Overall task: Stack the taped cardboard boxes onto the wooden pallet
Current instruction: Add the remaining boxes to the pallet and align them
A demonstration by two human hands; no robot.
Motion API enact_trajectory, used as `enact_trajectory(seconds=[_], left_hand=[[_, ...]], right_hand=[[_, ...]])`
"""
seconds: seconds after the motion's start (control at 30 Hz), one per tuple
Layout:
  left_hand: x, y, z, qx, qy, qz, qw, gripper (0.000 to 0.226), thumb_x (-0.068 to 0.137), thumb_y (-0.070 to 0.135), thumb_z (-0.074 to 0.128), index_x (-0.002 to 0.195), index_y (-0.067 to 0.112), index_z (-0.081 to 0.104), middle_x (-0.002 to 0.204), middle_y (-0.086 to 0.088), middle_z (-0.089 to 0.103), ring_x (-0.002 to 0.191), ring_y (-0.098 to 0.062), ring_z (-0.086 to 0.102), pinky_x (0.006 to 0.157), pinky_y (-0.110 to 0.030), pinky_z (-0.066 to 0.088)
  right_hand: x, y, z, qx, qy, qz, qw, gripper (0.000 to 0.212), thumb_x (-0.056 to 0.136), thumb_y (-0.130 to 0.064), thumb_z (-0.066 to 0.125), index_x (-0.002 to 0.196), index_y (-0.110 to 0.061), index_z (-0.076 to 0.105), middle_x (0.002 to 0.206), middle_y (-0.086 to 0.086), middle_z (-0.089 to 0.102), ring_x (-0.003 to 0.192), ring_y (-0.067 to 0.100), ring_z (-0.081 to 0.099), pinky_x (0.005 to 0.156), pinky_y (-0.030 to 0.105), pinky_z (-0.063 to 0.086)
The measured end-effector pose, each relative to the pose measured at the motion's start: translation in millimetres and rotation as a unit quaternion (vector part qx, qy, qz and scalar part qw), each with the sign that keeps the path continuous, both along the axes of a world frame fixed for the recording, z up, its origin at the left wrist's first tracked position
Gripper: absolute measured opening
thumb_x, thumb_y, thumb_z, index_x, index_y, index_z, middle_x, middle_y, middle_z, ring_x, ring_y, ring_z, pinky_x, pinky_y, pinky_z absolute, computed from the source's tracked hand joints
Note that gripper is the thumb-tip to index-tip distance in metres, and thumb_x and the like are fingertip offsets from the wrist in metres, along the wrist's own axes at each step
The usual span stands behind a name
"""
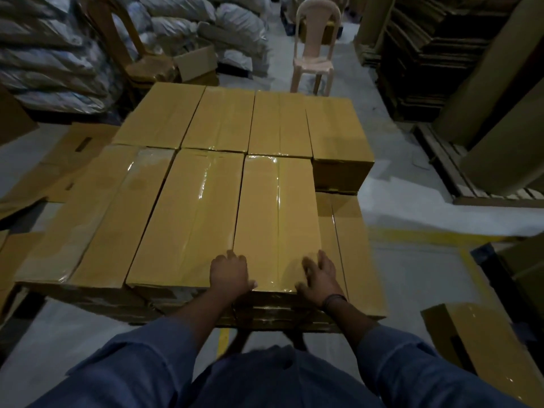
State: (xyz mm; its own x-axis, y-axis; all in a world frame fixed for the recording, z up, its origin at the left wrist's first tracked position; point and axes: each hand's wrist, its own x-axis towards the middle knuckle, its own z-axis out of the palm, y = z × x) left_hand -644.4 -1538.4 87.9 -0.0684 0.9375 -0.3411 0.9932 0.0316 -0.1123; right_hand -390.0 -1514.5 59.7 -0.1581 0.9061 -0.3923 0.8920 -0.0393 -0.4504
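**Item:** taped cardboard box point(276, 213), top layer, near row, lying flat under both hands.
**Left hand** point(230, 273): fingers straight and close together on the lid, thumb at the near edge.
**Right hand** point(320, 275): fingers spread flat on the lid, slightly blurred. Neither hand grips.
**Progress, as judged:** seven boxes are on the top layer. One slot is open just right of the right fingers, where a lower-layer box point(350, 245) shows. The wooden pallet is hidden under the stack.
**Remaining:** one loose box point(477, 346) on the floor, well right of the fingers and nearer the person.
**Surroundings:** plastic chair point(315, 45) and sacks point(206, 25) far beyond the fingertips; flattened cartons point(59, 172) well left of the left fingers. Nothing blocks the slot.
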Motion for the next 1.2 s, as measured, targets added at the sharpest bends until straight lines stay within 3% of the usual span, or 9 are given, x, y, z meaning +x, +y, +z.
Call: enact_trajectory(seconds=[0.1, 0.23, 0.37, 0.43, 0.63, 0.77, 0.9, 1.07, 1.2], left_hand=[[-6, 4, -11, -0.027, -0.029, -0.024, 0.999, 0.090, 0.085, 0.071, 0.064, 0.150, 0.013, 0.037, 0.152, -0.017, 0.040, 0.132, -0.038, 0.045, 0.098, -0.046, 0.047], [-11, 5, -14, -0.039, -0.059, -0.024, 0.997, 0.096, 0.084, 0.068, 0.068, 0.153, 0.013, 0.032, 0.160, -0.019, 0.030, 0.140, -0.039, 0.038, 0.103, -0.047, 0.048], [-15, 5, -14, -0.050, -0.083, 0.010, 0.995, 0.108, 0.079, 0.071, 0.072, 0.158, 0.015, 0.025, 0.167, -0.026, 0.009, 0.148, -0.038, 0.030, 0.109, -0.046, 0.047], [-17, 8, -12, -0.049, -0.068, 0.004, 0.996, 0.107, 0.076, 0.074, 0.073, 0.155, 0.016, 0.030, 0.165, -0.027, 0.019, 0.143, -0.037, 0.039, 0.104, -0.044, 0.050], [-17, 17, -5, -0.056, -0.026, -0.030, 0.998, 0.090, 0.074, 0.073, 0.075, 0.137, 0.014, 0.049, 0.148, -0.024, 0.046, 0.118, -0.033, 0.059, 0.088, -0.040, 0.053], [-13, 18, -6, -0.071, -0.021, -0.028, 0.997, 0.092, 0.076, 0.072, 0.074, 0.141, 0.013, 0.046, 0.151, -0.027, 0.041, 0.122, -0.035, 0.057, 0.090, -0.041, 0.052], [-5, 23, -5, -0.094, -0.033, 0.005, 0.995, 0.099, 0.078, 0.075, 0.069, 0.147, 0.011, 0.041, 0.158, -0.030, 0.030, 0.134, -0.039, 0.048, 0.103, -0.045, 0.045], [32, 19, -5, -0.048, -0.043, 0.006, 0.998, 0.095, 0.084, 0.079, 0.052, 0.150, 0.013, 0.038, 0.159, -0.030, 0.026, 0.141, -0.048, 0.035, 0.116, -0.059, 0.029], [89, 2, -1, -0.005, -0.124, -0.078, 0.989, 0.093, 0.093, 0.075, 0.046, 0.162, 0.019, 0.016, 0.169, -0.026, -0.008, 0.151, -0.049, 0.016, 0.122, -0.061, 0.015]], right_hand=[[-4, 7, -9, -0.028, 0.105, -0.203, 0.973, 0.093, 0.087, -0.035, 0.074, 0.160, -0.015, 0.020, 0.167, 0.010, 0.011, 0.148, 0.035, 0.028, 0.120, 0.043, 0.032], [-2, 22, -28, -0.104, 0.168, -0.329, 0.923, 0.078, 0.077, -0.036, 0.067, 0.147, -0.015, 0.038, 0.130, 0.015, 0.062, 0.115, 0.038, 0.061, 0.093, 0.043, 0.055], [-2, 27, -27, -0.115, 0.174, -0.308, 0.928, 0.037, 0.085, -0.014, 0.058, 0.122, -0.014, 0.052, 0.100, 0.012, 0.064, 0.087, 0.030, 0.062, 0.074, 0.040, 0.056], [0, 28, -25, -0.112, 0.176, -0.299, 0.931, 0.036, 0.080, -0.012, 0.056, 0.116, -0.016, 0.054, 0.099, 0.016, 0.065, 0.088, 0.036, 0.064, 0.079, 0.049, 0.059], [-2, 22, -17, -0.127, 0.163, -0.283, 0.937, 0.050, 0.085, -0.010, 0.058, 0.132, -0.015, 0.042, 0.093, 0.014, 0.060, 0.077, 0.030, 0.059, 0.054, 0.031, 0.045], [1, 18, -17, -0.131, 0.151, -0.260, 0.945, 0.066, 0.081, -0.022, 0.065, 0.142, -0.016, 0.040, 0.110, 0.012, 0.065, 0.097, 0.033, 0.064, 0.083, 0.045, 0.058], [4, 2, -4, -0.134, 0.148, -0.246, 0.949, 0.086, 0.091, -0.026, 0.065, 0.162, -0.015, 0.017, 0.152, 0.013, 0.046, 0.133, 0.034, 0.049, 0.107, 0.036, 0.043], [33, -33, -7, -0.114, 0.113, -0.228, 0.960, 0.074, 0.099, -0.031, 0.062, 0.160, -0.014, 0.024, 0.160, 0.010, 0.037, 0.142, 0.029, 0.042, 0.112, 0.034, 0.039], [85, -59, -12, -0.116, 0.097, -0.258, 0.954, 0.068, 0.100, -0.029, 0.061, 0.158, -0.012, 0.029, 0.155, 0.012, 0.043, 0.133, 0.028, 0.051, 0.107, 0.033, 0.043]])
